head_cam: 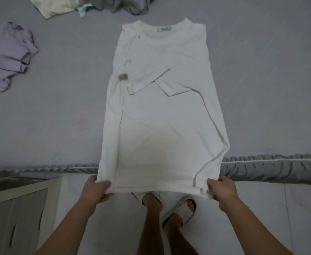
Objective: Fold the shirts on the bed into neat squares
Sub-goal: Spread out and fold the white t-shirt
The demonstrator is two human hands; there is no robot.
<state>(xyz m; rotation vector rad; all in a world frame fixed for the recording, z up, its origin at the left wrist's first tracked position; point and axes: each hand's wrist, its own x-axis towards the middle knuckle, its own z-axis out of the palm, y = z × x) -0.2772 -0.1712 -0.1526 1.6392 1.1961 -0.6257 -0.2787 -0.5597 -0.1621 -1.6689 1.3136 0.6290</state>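
Observation:
A white T-shirt lies lengthwise on the grey bed, collar at the far end, both sleeves folded inward across the chest. Its hem hangs over the near edge of the bed. My left hand pinches the hem's left corner. My right hand pinches the hem's right corner. The hem is held taut between them, lifted just off the mattress edge.
A crumpled lilac shirt lies at the left of the bed. A pale yellow garment and grey bedding are bunched at the far edge. A white cabinet stands at lower left. My feet in slippers are on the floor.

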